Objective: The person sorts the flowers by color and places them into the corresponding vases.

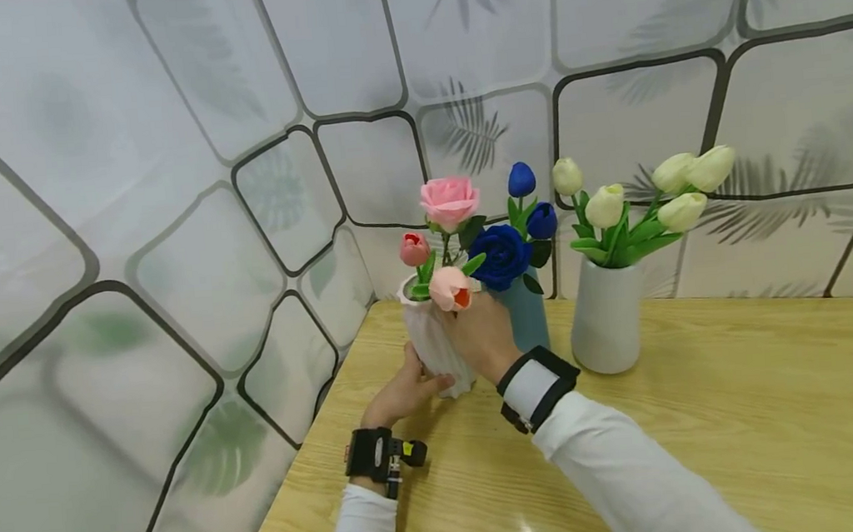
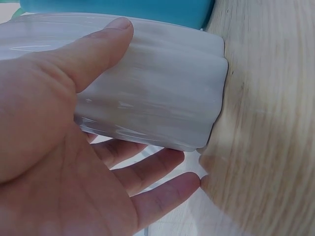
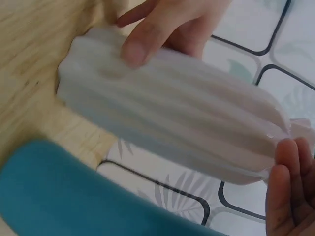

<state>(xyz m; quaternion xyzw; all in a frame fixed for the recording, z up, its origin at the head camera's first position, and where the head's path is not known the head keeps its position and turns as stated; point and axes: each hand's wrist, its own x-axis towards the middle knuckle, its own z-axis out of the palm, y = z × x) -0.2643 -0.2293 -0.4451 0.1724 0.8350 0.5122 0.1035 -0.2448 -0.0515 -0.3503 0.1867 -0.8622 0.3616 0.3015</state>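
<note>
A white fluted vase (image 1: 432, 341) stands near the table's left edge, holding a pink rose (image 1: 450, 203), a coral tulip (image 1: 414, 249) and a pale pink tulip (image 1: 449, 287). Low on this vase, my left hand (image 1: 404, 391) grips it, thumb across the near side and fingers along the other; its base meets the wood in the left wrist view. My right hand (image 1: 483, 337) grips the vase near the rim, just under the pale tulip, with fingertips (image 3: 286, 152) curled at the rim in the right wrist view.
Close behind my right hand is a blue vase (image 1: 527, 316) with a blue rose (image 1: 501, 258) and blue tulips (image 1: 521, 180). Farther right, a smooth white vase (image 1: 607, 318) bears several white tulips (image 1: 606, 206). A patterned wall covering (image 1: 197, 317) borders the wooden table (image 1: 768, 406) at the left and back.
</note>
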